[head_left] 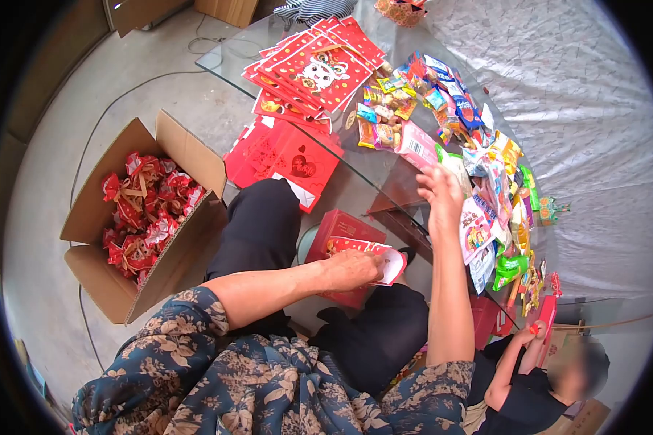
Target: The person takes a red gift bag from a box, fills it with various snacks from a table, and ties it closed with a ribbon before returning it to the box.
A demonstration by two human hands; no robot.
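Over the wearer's lap, the left hand has its fingers gathered on a small red paper bag with a white inside, whose open end faces right; the thumb's grip cannot be made out. The right hand is raised at the edge of a clear glass worktop, its fingers loosely curled and slightly apart, just beside a pink pack with a barcode; I cannot tell whether they touch the wrappers behind.

Beyond that hand, a long heap of colourful snack packets crowds the worktop, with a shiny green packet near its lower end and small wrapped sweets at its upper end. The right forearm crosses in front of the space between bag and heap. Left of the sweets lies a fanned stack of flat red printed bags, and nearer the wearer a red bag with heart print.

Below the held bag sits a red box, partly covered by it. A dark-trousered knee stands between the bag and an open brown cardboard box filled with tied red bundles. At lower right, a co-worker in black holds something red.
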